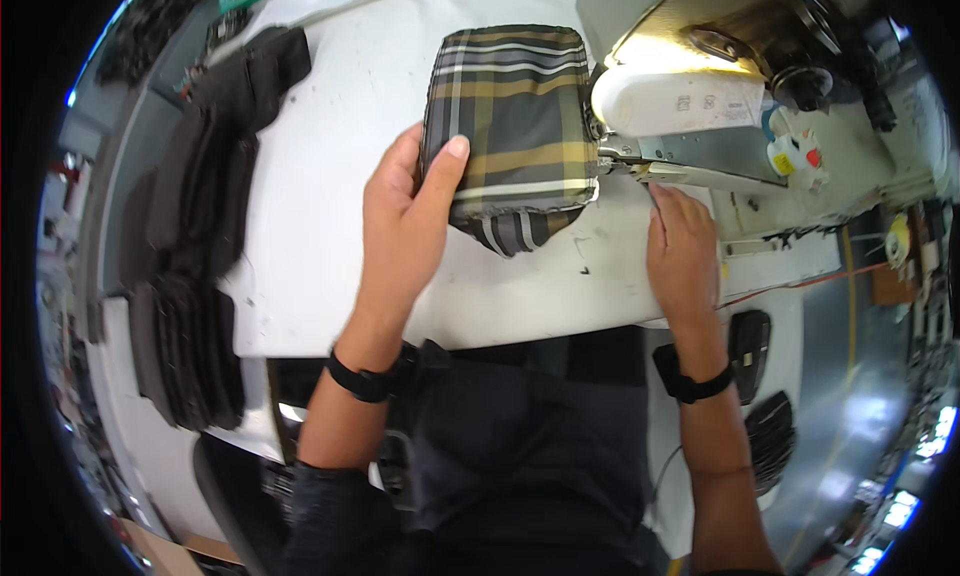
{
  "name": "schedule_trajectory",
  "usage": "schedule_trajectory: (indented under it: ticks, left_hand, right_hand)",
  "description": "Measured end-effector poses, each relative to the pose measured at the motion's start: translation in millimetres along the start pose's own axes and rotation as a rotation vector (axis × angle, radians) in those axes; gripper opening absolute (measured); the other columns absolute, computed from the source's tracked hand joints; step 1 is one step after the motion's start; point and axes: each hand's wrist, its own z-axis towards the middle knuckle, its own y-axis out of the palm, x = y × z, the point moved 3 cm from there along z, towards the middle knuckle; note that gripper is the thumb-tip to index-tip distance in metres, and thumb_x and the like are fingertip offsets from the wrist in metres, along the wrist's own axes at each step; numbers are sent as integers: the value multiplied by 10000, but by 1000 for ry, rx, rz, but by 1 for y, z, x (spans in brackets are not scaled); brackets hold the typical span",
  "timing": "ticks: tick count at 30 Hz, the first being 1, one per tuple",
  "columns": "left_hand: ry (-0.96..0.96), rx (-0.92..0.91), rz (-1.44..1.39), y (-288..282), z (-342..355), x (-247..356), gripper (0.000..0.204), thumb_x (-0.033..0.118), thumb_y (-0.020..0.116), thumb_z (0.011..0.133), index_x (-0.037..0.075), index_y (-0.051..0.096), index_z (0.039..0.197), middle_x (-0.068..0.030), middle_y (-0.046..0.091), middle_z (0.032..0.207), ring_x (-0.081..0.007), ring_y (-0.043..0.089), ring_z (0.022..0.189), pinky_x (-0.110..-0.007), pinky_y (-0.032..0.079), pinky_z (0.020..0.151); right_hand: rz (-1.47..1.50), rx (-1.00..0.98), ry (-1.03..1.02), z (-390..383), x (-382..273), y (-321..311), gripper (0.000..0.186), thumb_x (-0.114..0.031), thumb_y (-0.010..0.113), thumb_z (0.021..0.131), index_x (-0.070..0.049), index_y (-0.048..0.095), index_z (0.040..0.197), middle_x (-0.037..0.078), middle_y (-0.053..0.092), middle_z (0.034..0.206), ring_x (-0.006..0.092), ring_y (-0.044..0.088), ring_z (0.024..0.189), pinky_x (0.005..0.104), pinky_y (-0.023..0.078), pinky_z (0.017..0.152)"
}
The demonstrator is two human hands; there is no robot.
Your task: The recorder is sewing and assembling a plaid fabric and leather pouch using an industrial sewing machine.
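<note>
A plaid fabric piece (515, 116) in grey, olive and white lies on the white table, with its right edge against the sewing machine (680, 101). My left hand (410, 191) grips its left edge, thumb on top and fingers partly hidden underneath. Below its lower edge, a striped fabric flap (520, 231) sticks out. My right hand (683, 241) is beside the machine's metal guide (660, 171), its fingers drawn together at the guide's near side. Whatever those fingers hold, if anything, is hidden.
Stacks of dark padded pieces (190, 196) line the table's left side. The machine's lamp (660, 54) is lit. A small white figure-shaped item (800, 156) hangs on the machine's right. More dark pieces (770, 441) lie low at the right, beyond my right forearm.
</note>
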Motion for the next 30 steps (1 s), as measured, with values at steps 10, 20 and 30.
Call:
schedule_trajectory:
  ticks: [10,20,30]
  left_hand:
    - [20,16,-38,4,-10,-14,378,194,605,1080,-75,598,1346,-71,703,1111,-92,625,976,-256,512,891]
    - [6,170,161,-83,-82,-31,373,122,566,1094,-83,560,1406,-91,689,1218,-118,638,1078,-274,504,963]
    - [77,238,177,-95,-100,-32,411,88,592,1081,-67,528,1455,-121,661,1320,-157,609,1187,-294,463,1055]
  right_hand:
    - [489,42,141,-2,2,0,245,-50,600,986,47,667,1200,189,699,1081,320,681,955,397,543,854]
    - [1021,-362,438,3,-57,-4,259,-244,743,1010,9,742,1068,-11,678,865,48,557,783,226,467,722]
    - [1389,-677,362,36,-117,10,242,-206,771,997,16,750,1092,-18,708,928,48,583,836,221,465,772]
